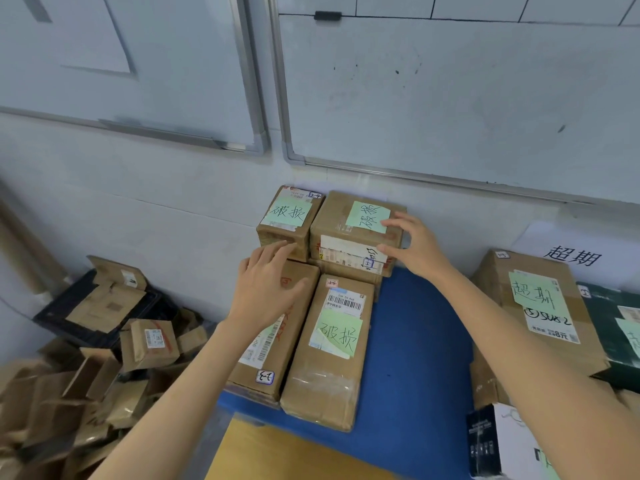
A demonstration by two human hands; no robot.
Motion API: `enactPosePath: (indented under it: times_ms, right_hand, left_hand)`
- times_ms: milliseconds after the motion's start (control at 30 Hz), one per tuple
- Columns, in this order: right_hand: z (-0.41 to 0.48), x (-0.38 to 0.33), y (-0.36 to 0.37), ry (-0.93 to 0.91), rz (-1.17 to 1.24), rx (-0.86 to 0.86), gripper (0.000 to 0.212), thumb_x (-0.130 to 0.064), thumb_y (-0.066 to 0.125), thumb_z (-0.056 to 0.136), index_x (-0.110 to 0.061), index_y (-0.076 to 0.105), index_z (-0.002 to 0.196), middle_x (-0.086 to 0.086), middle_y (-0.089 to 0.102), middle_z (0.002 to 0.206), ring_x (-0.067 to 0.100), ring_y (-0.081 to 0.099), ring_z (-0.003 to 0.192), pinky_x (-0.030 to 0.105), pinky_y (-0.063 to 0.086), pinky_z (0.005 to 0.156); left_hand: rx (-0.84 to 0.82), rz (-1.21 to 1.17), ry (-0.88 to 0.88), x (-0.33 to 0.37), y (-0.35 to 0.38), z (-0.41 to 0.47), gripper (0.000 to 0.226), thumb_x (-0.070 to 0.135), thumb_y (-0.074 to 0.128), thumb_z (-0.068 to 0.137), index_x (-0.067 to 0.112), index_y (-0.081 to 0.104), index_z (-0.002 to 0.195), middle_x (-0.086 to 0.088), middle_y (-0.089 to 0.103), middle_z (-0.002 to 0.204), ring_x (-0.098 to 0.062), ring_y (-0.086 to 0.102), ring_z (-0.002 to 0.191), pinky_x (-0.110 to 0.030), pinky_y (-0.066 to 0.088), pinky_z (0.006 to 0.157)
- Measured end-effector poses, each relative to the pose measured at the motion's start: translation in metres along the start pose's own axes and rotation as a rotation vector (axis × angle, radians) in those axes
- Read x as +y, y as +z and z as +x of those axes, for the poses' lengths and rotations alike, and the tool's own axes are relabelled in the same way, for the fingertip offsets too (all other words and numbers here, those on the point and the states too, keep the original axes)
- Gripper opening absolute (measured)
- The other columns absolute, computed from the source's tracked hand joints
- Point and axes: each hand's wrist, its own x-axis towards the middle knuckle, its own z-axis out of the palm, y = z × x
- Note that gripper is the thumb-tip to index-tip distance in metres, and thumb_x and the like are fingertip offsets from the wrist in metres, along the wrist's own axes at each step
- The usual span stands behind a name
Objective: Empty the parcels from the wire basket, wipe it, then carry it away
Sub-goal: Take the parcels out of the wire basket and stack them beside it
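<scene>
Wire basket was not in frame, so no read on it. The parcels were: four brown ones packed tight against the wall on the blue tabletop (pixel 415 341), right under the hands. Right hand (pixel 412 247) was spread loose over the right end of the upper right parcel (pixel 346 237), thumb at its front edge, fingers on top by the green note. No closed grip. It read as steadying or squaring the box, though fingertip contact was hard to confirm from this angle. Left hand (pixel 266 285) hovered flat and relaxed over the lower left parcel (pixel 277 358), fingertips reaching the front face of the small upper parcel (pixel 287 220), holding nothing. Long parcel (pixel 329 355) lay between the forearms, touching its neighbour. The three with visible tops carried the same green handwritten note, so my guess: grouped by label, butted together and backed on the wall for stability. Right of the right forearm, well apart: a big carton (pixel 540 306) with a different green note, a dark green box (pixel 616 327) beside it. Left of the left arm, lower down: a heap of flattened cartons (pixel 86 375) and a dark crate (pixel 69 323). Judged: wipe and carry-off not yet done.
</scene>
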Motion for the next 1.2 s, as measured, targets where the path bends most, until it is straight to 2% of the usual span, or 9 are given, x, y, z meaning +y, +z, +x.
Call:
enactPosePath:
  times_ms: [67,167,267,400,533,700,833,1033,1200]
  right_hand:
    - [0.002,-0.001,-0.001,0.008,-0.020,-0.012,0.053,-0.019,0.077,0.084,-0.019,0.058,0.134,0.004,0.034,0.155,0.022,0.032,0.142,0.026,0.019,0.109]
    - [0.002,-0.005,-0.001,0.012,-0.071,-0.037,0.055,-0.019,0.075,0.086,-0.017,0.055,0.137,0.006,0.033,0.155,0.024,0.032,0.142,0.031,0.023,0.112]
    - [-0.005,-0.013,-0.008,0.007,-0.133,-0.042,0.056,-0.027,0.070,0.090,-0.018,0.049,0.141,0.005,0.032,0.154,0.021,0.034,0.141,0.031,0.026,0.112]
    - [-0.028,-0.025,-0.029,-0.008,-0.265,0.008,0.048,-0.038,0.059,0.096,-0.023,0.047,0.141,0.002,0.031,0.155,0.021,0.034,0.141,0.041,0.031,0.113]
    - [-0.064,-0.028,-0.058,0.026,-0.429,0.012,0.048,-0.039,0.051,0.100,-0.023,0.042,0.144,0.000,0.022,0.161,0.021,0.025,0.146,0.041,0.026,0.115]
    - [-0.117,-0.017,-0.106,0.080,-0.611,0.038,0.055,-0.048,0.046,0.100,-0.029,0.032,0.150,-0.003,0.014,0.164,0.017,0.011,0.151,0.042,0.020,0.119]
    - [-0.168,-0.006,-0.149,0.144,-0.691,0.099,0.060,-0.049,0.045,0.100,-0.028,0.027,0.153,0.000,0.014,0.164,0.021,0.008,0.152,0.044,0.019,0.121]
    - [-0.267,0.023,-0.221,0.260,-0.731,0.238,0.063,-0.047,0.048,0.100,-0.026,0.024,0.154,0.004,0.019,0.162,0.023,0.016,0.150,0.046,0.025,0.118]
    - [-0.379,0.057,-0.277,0.399,-0.766,0.296,0.069,-0.051,0.049,0.097,-0.029,0.020,0.155,0.005,0.023,0.161,0.024,0.022,0.147,0.049,0.030,0.116]
  left_hand:
    - [0.000,0.002,0.003,-0.001,-0.001,0.002,0.058,0.046,0.063,0.086,0.028,0.050,0.139,0.008,0.047,0.146,-0.017,0.038,0.135,-0.036,0.028,0.105]
    - [-0.005,-0.001,0.014,0.002,-0.004,0.004,0.059,0.045,0.062,0.087,0.027,0.048,0.142,0.008,0.045,0.147,-0.017,0.038,0.135,-0.035,0.026,0.107]
    - [-0.015,-0.019,0.042,0.007,-0.007,0.011,0.062,0.050,0.057,0.085,0.029,0.047,0.142,0.009,0.046,0.147,-0.017,0.039,0.135,-0.035,0.026,0.107]
    - [-0.012,-0.030,0.108,0.025,-0.010,0.025,0.056,0.044,0.063,0.087,0.028,0.049,0.139,0.009,0.045,0.147,-0.018,0.038,0.135,-0.037,0.026,0.108]
    - [-0.033,-0.005,0.212,0.057,-0.009,0.040,0.061,0.053,0.050,0.086,0.026,0.049,0.141,0.005,0.048,0.146,-0.021,0.040,0.134,-0.041,0.030,0.107]
    - [-0.047,0.005,0.347,0.117,-0.002,0.049,0.078,0.065,0.030,0.078,0.024,0.049,0.142,0.003,0.048,0.147,-0.024,0.042,0.135,-0.043,0.031,0.107]
    - [-0.075,0.003,0.456,0.177,0.003,0.041,0.084,0.068,0.024,0.077,0.025,0.045,0.145,0.001,0.044,0.150,-0.025,0.041,0.136,-0.045,0.031,0.108]
    - [-0.091,-0.062,0.590,0.275,0.013,-0.004,0.087,0.070,0.022,0.077,0.023,0.044,0.146,-0.001,0.042,0.152,-0.029,0.038,0.138,-0.044,0.029,0.109]
    - [-0.117,-0.137,0.655,0.370,0.026,-0.075,0.086,0.069,0.023,0.076,0.022,0.044,0.146,-0.003,0.044,0.151,-0.029,0.038,0.138,-0.045,0.030,0.108]
